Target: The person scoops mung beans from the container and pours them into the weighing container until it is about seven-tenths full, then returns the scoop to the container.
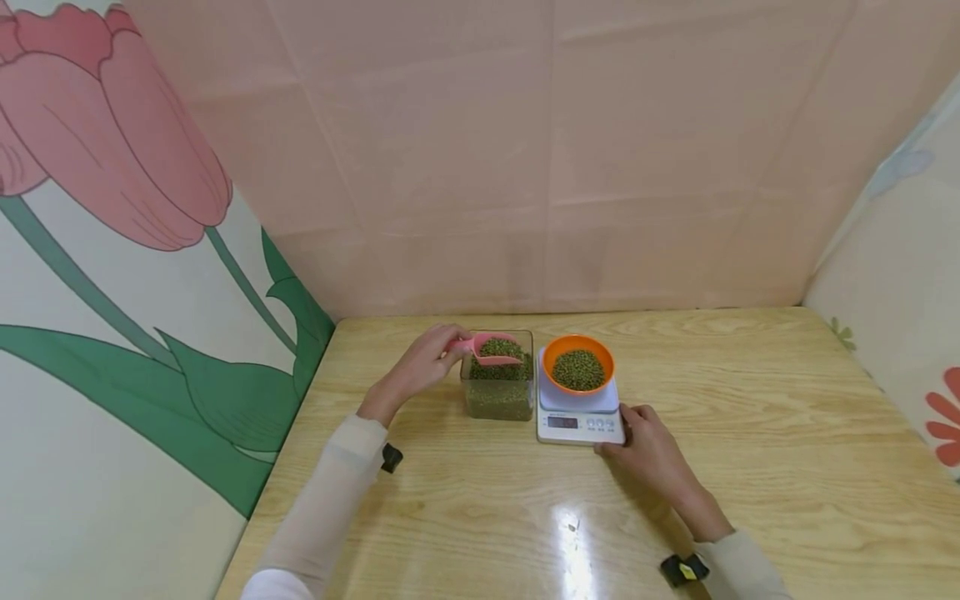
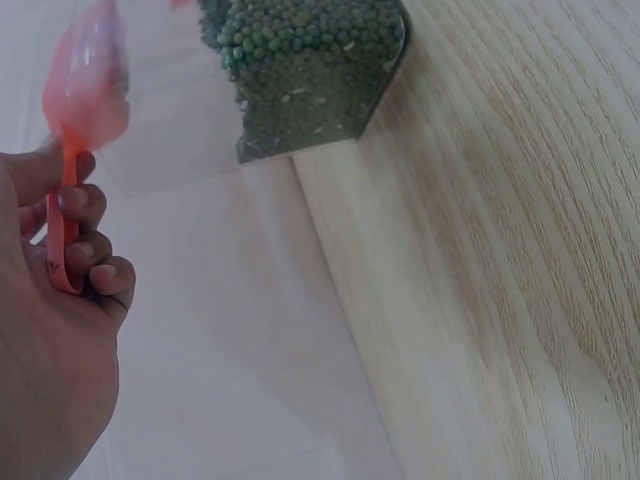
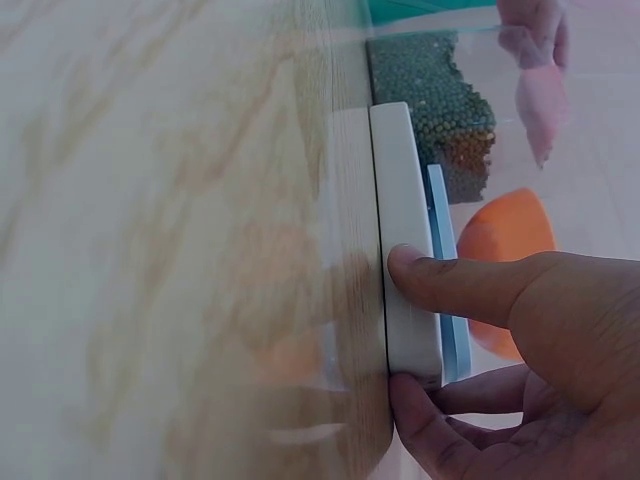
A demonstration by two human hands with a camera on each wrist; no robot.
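My left hand (image 1: 429,360) grips the handle of a pink scoop (image 1: 498,361), fingers curled round it in the left wrist view. The scoop is over a clear square container (image 1: 498,408) of green mung beans (image 2: 310,85). Beans show between the scoop's edges; whether they lie in it or below, I cannot tell. Right of the container stands a white kitchen scale (image 1: 551,435), bearing an orange bowl (image 1: 577,340) with mung beans (image 1: 577,371). My right hand (image 1: 654,454) holds the scale's near right corner, thumb on its front edge and fingers at its side.
The wood-grain table (image 1: 750,433) stretches out on both sides of the scale and container. A pink sheet (image 1: 547,167) rises behind the table. Side walls with painted flowers, among them a big tulip (image 1: 112,125), border it left and right.
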